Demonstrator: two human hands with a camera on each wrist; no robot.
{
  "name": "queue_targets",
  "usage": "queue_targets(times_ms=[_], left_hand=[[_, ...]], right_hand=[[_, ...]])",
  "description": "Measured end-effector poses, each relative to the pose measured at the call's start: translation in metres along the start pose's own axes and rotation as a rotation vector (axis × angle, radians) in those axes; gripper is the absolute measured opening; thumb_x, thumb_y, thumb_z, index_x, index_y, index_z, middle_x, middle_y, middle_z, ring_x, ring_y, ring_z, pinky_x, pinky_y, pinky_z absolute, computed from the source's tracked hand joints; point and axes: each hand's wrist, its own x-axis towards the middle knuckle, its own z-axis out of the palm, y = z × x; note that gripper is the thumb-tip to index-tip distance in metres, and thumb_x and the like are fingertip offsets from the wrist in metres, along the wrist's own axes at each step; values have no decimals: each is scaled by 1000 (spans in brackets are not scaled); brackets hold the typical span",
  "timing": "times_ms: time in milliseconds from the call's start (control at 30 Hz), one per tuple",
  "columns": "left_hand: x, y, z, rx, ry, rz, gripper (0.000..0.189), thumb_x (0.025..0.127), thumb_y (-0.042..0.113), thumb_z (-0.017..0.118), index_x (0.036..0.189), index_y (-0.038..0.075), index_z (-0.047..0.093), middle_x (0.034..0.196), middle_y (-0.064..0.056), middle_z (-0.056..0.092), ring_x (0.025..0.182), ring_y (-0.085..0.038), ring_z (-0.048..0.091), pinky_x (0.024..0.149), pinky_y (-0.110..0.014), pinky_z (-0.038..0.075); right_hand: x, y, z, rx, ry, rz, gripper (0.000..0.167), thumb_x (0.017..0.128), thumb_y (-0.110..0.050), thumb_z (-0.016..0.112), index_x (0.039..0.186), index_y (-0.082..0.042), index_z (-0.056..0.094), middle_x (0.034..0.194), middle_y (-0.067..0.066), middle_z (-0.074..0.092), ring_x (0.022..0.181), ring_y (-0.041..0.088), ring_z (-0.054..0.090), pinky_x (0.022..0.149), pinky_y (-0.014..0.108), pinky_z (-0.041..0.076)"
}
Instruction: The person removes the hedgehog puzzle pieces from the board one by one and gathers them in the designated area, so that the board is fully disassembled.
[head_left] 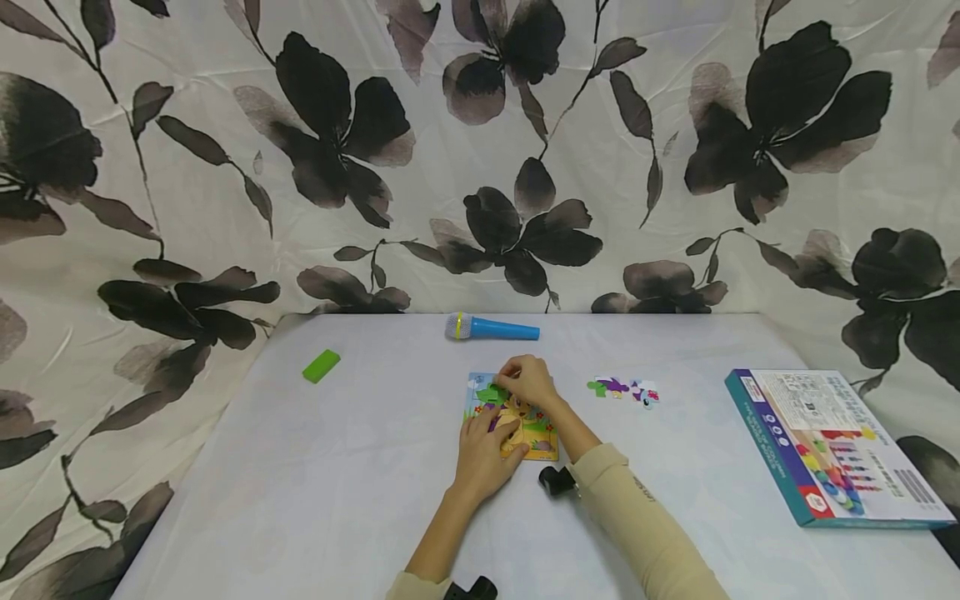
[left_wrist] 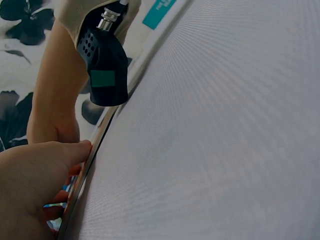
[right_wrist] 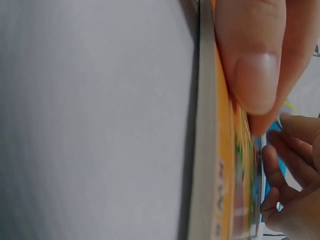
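A small, colourful picture puzzle (head_left: 542, 446) lies on the white table in front of the person. The left hand (head_left: 483, 454) rests over its lower left part with fingers spread, and in the left wrist view that hand's thumb (left_wrist: 77, 151) lies along the board's edge. At the top of the board, the right hand (head_left: 529, 381) has curled fingers that pinch at a green puzzle piece (head_left: 491, 394). The right wrist view shows the right hand (right_wrist: 297, 185) beyond the board edge (right_wrist: 202, 125), with the left thumb (right_wrist: 256, 82) close to the camera.
Loose puzzle pieces (head_left: 622, 388) lie to the right of the board. A blue toy microphone (head_left: 504, 329) is behind it. A green block (head_left: 321, 366) lies at the left, and a large flat box (head_left: 843, 450) at the right. Floral cloth (head_left: 495, 167) hangs behind the table.
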Motion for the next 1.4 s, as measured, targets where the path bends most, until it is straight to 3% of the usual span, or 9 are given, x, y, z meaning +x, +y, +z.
queue_targets(times_ms=[167,267,467,600,800,1133,1400], left_hand=[[-1,-1,1,-8,1,0,39,84,32,68,114,7,69,132,-19,51,125,-37,43,105,-58,26],[-1,0,2,-9,-4,0,39,84,32,68,115,7,68,132,-19,51,125,-37,43,105,-58,26],[-2,0,3,-16,-13,-7,40,85,33,67,116,8,68,133,-19,50,126,-37,42,105,-58,25],[-2,-1,4,-19,-8,-7,40,85,33,67,116,8,68,133,-19,50,127,-38,41,106,-58,25],[-2,0,5,-29,-1,-14,40,85,32,67,116,7,67,134,-20,49,127,-38,41,106,-59,24],[-1,0,3,-33,-10,-44,40,85,33,67,117,9,67,136,-19,48,129,-37,39,108,-58,22],[-1,0,4,-26,-15,-46,41,84,32,67,117,8,67,135,-19,49,129,-38,39,108,-58,22]], right_hand=[[0,-1,3,87,59,-9,11,80,-11,74,74,-1,71,69,8,68,63,16,61,57,24,49],[-2,-2,4,149,65,15,13,78,-9,75,80,2,70,70,11,68,62,17,62,55,24,48],[-3,0,1,301,-21,58,28,84,-5,68,109,8,64,84,19,70,73,24,66,60,22,49],[-4,4,-8,388,-58,58,28,89,-4,61,113,10,62,97,23,68,82,24,65,72,27,53],[-4,16,-34,333,-27,53,24,91,-5,60,108,11,65,102,24,67,88,31,66,78,36,55],[-7,43,-88,165,-30,204,25,91,-13,62,107,5,68,105,19,68,98,29,63,91,42,47],[-13,59,-109,65,-66,242,22,90,-11,62,104,6,69,107,21,66,99,31,60,89,43,46]])
